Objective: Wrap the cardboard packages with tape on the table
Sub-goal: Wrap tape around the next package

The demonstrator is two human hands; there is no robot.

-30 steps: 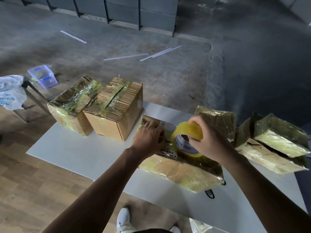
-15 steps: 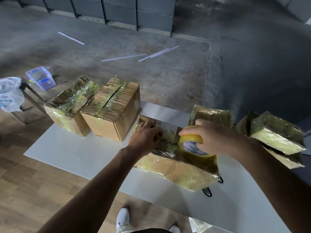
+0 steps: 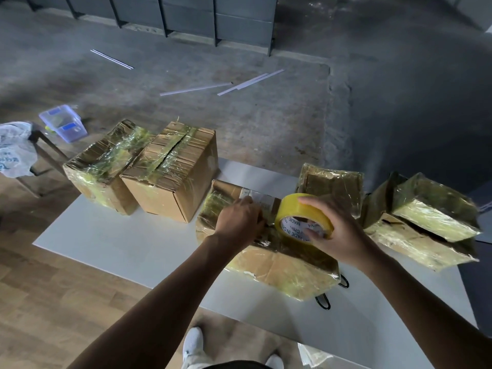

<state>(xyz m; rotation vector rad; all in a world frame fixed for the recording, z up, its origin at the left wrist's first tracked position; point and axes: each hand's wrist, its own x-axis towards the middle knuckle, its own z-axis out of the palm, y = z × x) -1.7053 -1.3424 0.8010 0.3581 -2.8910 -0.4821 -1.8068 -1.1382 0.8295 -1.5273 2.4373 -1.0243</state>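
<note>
- Your right hand (image 3: 339, 231) grips the yellow tape roll (image 3: 299, 210), thumb in its core, just above the flat cardboard package (image 3: 279, 270), which lies on the bench (image 3: 119, 241).
- Your left hand (image 3: 239, 222) presses on the package top beside the roll. Whether it pinches the tape end is hidden.
- Draw the roll away from the package low and taut, so the strip lands without wrinkles.

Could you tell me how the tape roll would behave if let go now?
Round and tilted on edge, the tape roll would probably roll. Its wound ring looks stiff. The glossy package beneath may let it slide.
</note>
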